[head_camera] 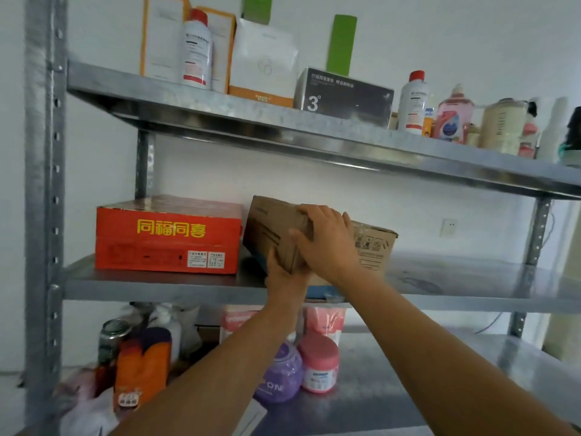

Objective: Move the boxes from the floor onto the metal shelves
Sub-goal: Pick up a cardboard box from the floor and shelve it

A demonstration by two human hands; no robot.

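Note:
A brown cardboard box (276,228) rests tilted on the middle metal shelf (157,284), its left end raised and its near corner over the shelf's front edge. My left hand (283,272) grips the box from below at the near corner. My right hand (327,240) lies over its top and front face. A red box with yellow characters (166,234) stands flat on the same shelf, just left of the cardboard box and nearly touching it.
The top shelf (251,121) carries cartons, a dark box (345,96) and several bottles. The lower shelf (393,388) holds jars, bottles and packets at left. The middle shelf's right half shows bare metal. An upright post (47,184) stands at left.

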